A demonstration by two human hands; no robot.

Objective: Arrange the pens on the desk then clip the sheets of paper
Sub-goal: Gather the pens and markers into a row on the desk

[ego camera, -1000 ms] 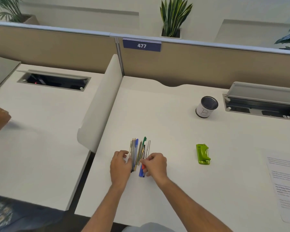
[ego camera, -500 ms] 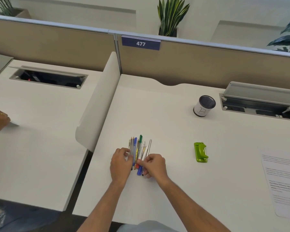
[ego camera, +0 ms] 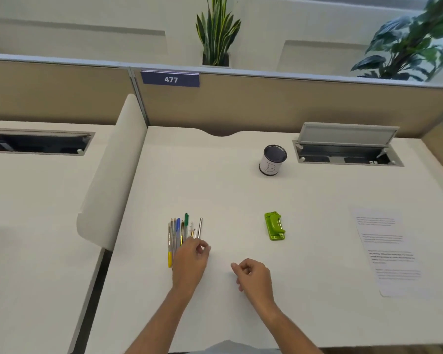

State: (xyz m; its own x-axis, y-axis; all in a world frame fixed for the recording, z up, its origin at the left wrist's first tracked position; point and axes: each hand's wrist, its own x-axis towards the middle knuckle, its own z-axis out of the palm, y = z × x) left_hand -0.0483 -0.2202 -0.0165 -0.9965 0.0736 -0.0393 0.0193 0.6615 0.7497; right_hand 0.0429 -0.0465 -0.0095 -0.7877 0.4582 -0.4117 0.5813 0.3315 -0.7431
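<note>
Several pens (ego camera: 180, 232) lie side by side in a tight row on the white desk (ego camera: 241, 200), pointing away from me. My left hand (ego camera: 191, 263) rests over the near ends of the pens, fingers curled on them. My right hand (ego camera: 252, 274) sits on the bare desk to the right of the pens, loosely curled and holding nothing. A green clip (ego camera: 274, 226) lies further right. The printed sheets of paper (ego camera: 389, 251) lie at the desk's right side.
A white cup with a dark rim (ego camera: 273, 160) stands toward the back. Behind it to the right is an open cable hatch (ego camera: 345, 149). A curved white divider (ego camera: 113, 180) separates this desk from the neighbouring one on the left. Beige partitions close the back.
My right hand has let go of the pens and pulled back to the right. My left hand has slid over the pens' near ends. The view has shifted right.
</note>
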